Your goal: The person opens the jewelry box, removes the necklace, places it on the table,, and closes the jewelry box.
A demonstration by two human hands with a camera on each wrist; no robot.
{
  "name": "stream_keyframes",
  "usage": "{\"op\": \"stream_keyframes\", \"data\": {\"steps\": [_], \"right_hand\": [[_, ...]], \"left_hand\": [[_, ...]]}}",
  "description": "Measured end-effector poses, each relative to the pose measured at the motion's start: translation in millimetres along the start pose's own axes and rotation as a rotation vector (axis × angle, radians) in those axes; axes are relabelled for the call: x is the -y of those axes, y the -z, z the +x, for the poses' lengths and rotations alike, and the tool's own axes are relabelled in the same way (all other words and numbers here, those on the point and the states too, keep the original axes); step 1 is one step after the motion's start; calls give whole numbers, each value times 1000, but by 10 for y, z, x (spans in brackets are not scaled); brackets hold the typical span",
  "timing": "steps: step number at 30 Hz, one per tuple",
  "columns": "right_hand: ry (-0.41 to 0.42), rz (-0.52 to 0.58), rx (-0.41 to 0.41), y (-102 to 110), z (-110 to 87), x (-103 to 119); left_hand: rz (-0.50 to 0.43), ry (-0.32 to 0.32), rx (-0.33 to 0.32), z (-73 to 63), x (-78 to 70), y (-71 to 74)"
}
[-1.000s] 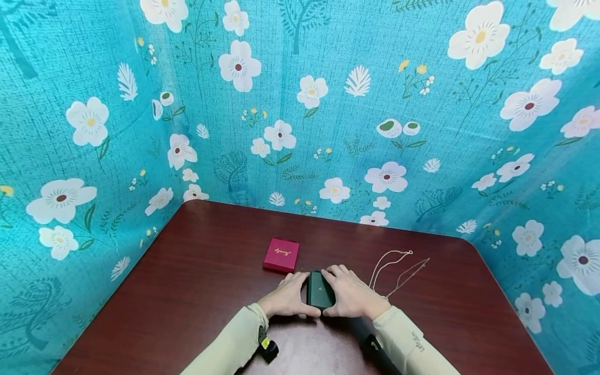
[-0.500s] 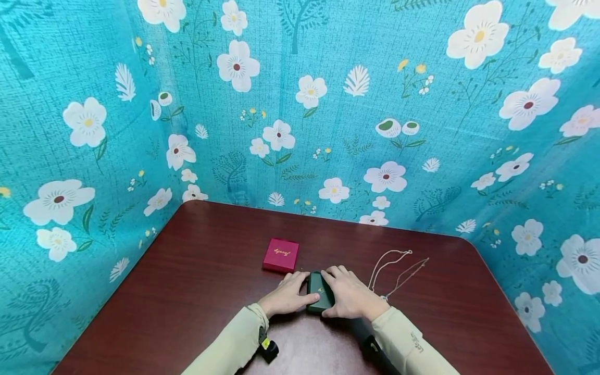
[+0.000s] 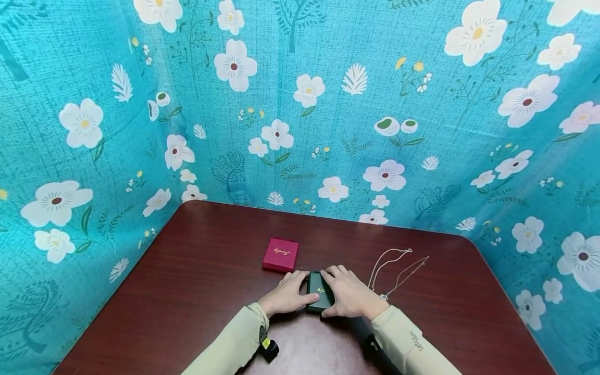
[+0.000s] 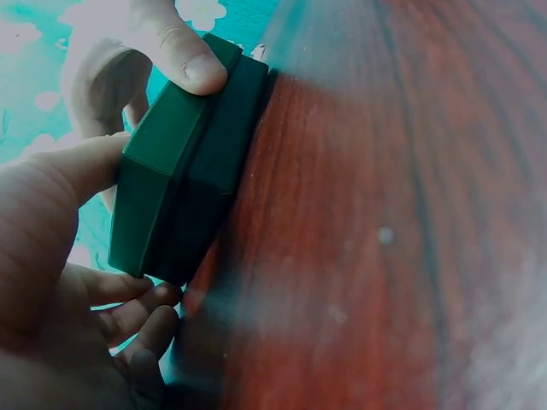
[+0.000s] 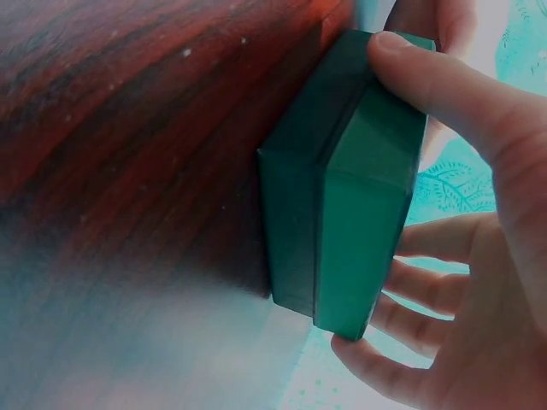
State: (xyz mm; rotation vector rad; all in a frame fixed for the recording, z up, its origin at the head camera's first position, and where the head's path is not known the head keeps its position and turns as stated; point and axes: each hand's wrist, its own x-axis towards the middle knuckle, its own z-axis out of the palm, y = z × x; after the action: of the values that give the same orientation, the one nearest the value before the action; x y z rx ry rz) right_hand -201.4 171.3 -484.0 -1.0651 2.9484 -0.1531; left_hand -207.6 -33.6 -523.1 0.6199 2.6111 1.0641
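Note:
Between my two hands a dark green jewelry box [image 3: 321,303] lies flat on the table, gold lettering on its lid partly covered. My left hand [image 3: 287,297] holds it from the left: the thumb lies over the lid's top edge and the fingers reach the far side, as the left wrist view shows. From the right, my right hand [image 3: 350,296] grips it, thumb [image 5: 410,64] at the near edge of the lid and fingertips at the far end. A seam [image 4: 181,175] runs between the lighter green lid and the darker base.
A closed crimson box [image 3: 280,255] with gold lettering sits just beyond my left hand. Two thin chain necklaces [image 3: 380,264] lie to the right, partly behind my right hand. A blue flowered curtain [image 3: 300,130] hangs around the dark red wooden table [image 3: 211,260].
My left thumb has moved from the near edge of the green box up onto its lid, uncovering the near-left corner. The right hand keeps its grip in place.

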Motion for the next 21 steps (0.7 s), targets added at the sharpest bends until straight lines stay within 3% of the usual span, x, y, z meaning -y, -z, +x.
{"op": "stream_keyframes", "data": {"steps": [7,21], "right_hand": [[-3,-8,-5,-17,10,5],[-44,-6,65,-21,46,2]], "left_hand": [[12,-5,-10,10,7,-6],[27,14,-16,7,-32,12]]}}
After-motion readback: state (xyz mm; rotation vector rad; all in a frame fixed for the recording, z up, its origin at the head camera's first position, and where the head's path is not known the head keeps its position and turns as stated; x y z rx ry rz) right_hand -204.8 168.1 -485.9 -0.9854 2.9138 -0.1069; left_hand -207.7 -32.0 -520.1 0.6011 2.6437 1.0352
